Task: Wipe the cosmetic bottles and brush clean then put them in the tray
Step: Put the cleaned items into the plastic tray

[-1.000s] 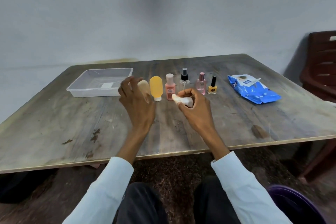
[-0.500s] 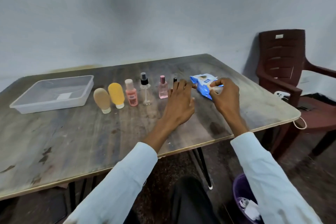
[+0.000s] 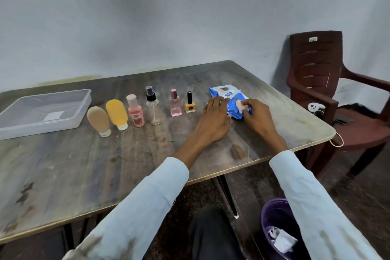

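Six small cosmetic containers are standing in a row across the wooden table, seen from the head camera: a beige tube and a yellow tube resting on their caps, a pink bottle, a clear spray bottle with a black top, a pink perfume bottle and a yellow nail polish with a black cap. All are standing upright, apart from one another, with the beige tube nearest the clear tray lying at the far left. None of them is sitting in the tray.

To the right of the row, a blue wipes pack is lying on the table. The person's left hand is resting on the pack's left side with fingers stretched out flat, holding it down. The right hand is pinching a small whitish piece over the pack between thumb and fingertips; I cannot tell what that piece is.

Off the table's right edge a dark red plastic chair is standing against the wall, and a purple bin with crumpled white scraps is sitting near the person's knees.
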